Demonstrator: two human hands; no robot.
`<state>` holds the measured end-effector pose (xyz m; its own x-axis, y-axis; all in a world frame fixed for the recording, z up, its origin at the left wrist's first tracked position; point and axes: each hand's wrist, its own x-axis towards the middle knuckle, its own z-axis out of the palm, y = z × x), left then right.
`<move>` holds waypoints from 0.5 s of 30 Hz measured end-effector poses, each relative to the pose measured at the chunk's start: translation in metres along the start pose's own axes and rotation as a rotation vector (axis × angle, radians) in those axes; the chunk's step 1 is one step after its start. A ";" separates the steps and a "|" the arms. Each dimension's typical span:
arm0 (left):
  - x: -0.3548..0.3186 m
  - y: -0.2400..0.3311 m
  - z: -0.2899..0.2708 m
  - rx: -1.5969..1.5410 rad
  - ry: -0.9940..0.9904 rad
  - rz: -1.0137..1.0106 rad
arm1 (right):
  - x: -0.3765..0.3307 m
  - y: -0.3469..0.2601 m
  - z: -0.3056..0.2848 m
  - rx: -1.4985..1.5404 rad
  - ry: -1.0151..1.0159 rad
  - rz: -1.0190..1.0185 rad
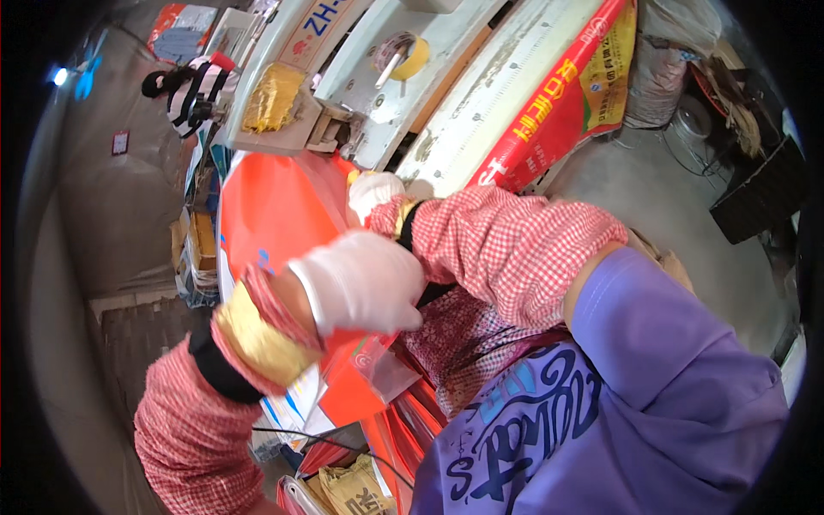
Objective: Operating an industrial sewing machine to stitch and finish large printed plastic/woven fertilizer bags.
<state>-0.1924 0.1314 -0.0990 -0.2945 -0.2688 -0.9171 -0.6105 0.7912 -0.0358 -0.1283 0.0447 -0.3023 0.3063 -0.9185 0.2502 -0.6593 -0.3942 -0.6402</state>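
Note:
My left hand (365, 283), in a white glove, is over the orange-red plastic bag material (279, 202), its fingers curled in and slightly blurred. What they hold, if anything, is hidden. Farther off, my right hand (373, 193), also gloved in white, touches the far right edge of the same sheet, beside the pale machine (365, 129). Its fingers are mostly out of sight behind the glove's back and the wrist. Red-checked sleeve covers (515, 249) wrap both forearms. Below my left hand, more orange-red sheeting (352, 390) hangs down with a clear plastic edge.
A tape roll (412, 58) lies in the machine's tray, and a yellow cloth-like patch (273, 96) is on its housing. Along the right runs a red-and-yellow printed sack (558, 107). Folded sacks (352, 485) are low down. At the far left is another person (196, 93).

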 end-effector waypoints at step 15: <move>0.005 0.012 0.002 0.188 -0.060 -0.018 | 0.023 -0.013 -0.010 -0.104 -0.175 -0.147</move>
<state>-0.1993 0.1408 -0.1046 -0.2368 -0.2550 -0.9375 -0.4655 0.8767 -0.1208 -0.1197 0.0284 -0.2812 0.5125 -0.8352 0.1994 -0.6633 -0.5326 -0.5256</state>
